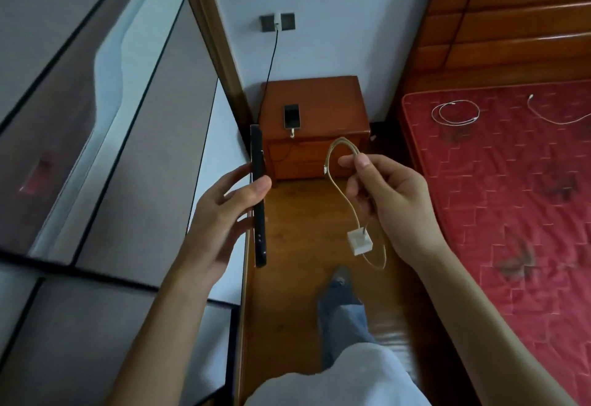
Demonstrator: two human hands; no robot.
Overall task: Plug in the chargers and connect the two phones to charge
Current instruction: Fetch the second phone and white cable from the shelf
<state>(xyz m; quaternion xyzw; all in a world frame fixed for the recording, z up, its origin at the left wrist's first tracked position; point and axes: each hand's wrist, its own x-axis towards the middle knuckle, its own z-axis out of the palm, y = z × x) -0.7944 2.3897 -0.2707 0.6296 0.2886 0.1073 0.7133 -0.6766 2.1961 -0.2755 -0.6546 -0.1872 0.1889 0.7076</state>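
The scene is lit dimly and evenly by soft, cool daylight; its source cannot be told. Shadows are kept faint and diffuse. A pale, blurred sheen is seen on the glossy wardrobe panels (105, 92), and a dull highlight is laid on the wooden floor (388, 335). Straight lines are bent strongly toward the edges by the wide lens. Detail is softened throughout, and fine texture is smeared by compression.
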